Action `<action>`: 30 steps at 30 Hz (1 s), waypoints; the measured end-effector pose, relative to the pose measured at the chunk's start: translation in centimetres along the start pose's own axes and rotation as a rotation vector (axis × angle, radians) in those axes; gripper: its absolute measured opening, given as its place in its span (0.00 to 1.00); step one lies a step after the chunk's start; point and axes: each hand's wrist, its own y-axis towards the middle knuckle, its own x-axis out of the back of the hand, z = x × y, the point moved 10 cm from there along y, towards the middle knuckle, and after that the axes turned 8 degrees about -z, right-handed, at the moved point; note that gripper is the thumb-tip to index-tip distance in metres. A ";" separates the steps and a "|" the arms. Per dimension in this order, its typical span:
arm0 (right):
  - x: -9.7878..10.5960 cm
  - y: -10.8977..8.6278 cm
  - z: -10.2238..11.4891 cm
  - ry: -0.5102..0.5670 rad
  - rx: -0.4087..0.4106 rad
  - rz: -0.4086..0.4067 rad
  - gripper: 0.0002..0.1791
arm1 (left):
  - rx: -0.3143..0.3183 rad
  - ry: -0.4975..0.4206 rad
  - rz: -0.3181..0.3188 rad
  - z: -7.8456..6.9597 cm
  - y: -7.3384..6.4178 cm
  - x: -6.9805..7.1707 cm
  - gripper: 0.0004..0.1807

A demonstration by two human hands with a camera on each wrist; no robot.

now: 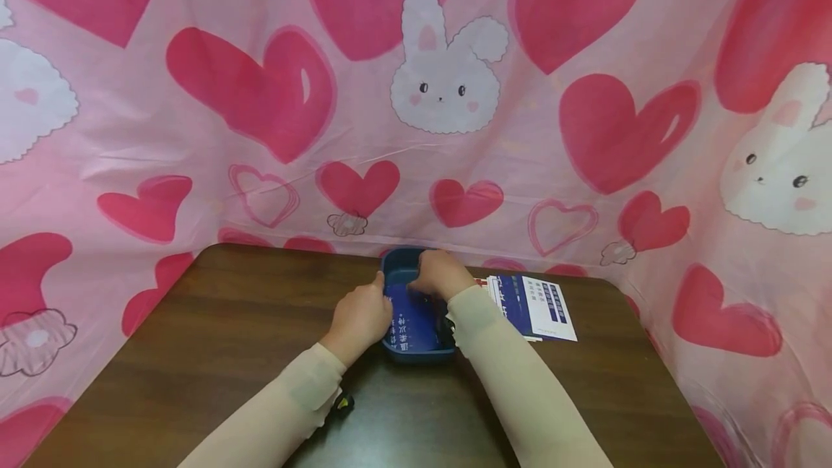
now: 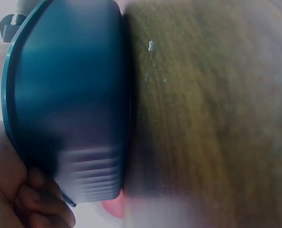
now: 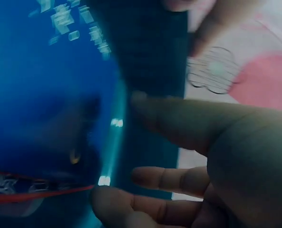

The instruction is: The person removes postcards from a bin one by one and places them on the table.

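Observation:
A dark blue plastic bin point(image 1: 419, 357) stands on the table in front of me. My left hand point(image 1: 360, 318) grips its left rim, the fingers curled under the lip in the left wrist view. Inside the bin lies a glossy blue card or booklet point(image 1: 412, 318) with white characters. Reaching in from the right, my right hand point(image 1: 443, 274) is at the far end of this card. In the right wrist view, thumb and fingers are spread apart, with one fingertip point(image 3: 107, 202) right at the card's edge and nothing pinched between them.
Right of the bin lies a loose stack of printed cards point(image 1: 546, 307), blue and white, partly behind my right sleeve point(image 1: 513, 360). The brown wooden table point(image 1: 260, 323) extends on both sides. A pink curtain point(image 1: 364, 121) with hearts and rabbits hangs along the back and sides.

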 end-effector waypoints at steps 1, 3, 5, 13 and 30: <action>-0.2 -0.1 0.0 -0.017 -0.008 0.005 0.26 | -0.002 0.005 -0.005 0.0 0.0 0.1 0.36; -0.5 -0.2 0.0 -0.036 -0.027 0.018 0.32 | -0.001 0.010 -0.011 0.1 0.0 0.2 0.36; -0.8 -0.2 0.0 -0.066 -0.031 0.022 0.37 | 0.002 0.014 -0.016 0.2 0.0 0.4 0.36; -1.6 0.0 -0.1 -0.108 -0.032 0.042 0.37 | 0.001 0.003 -0.019 0.2 0.2 0.6 0.36; 1.8 -0.4 -1.6 0.015 0.003 -0.075 0.24 | 0.003 0.014 0.002 -0.2 0.2 0.1 0.36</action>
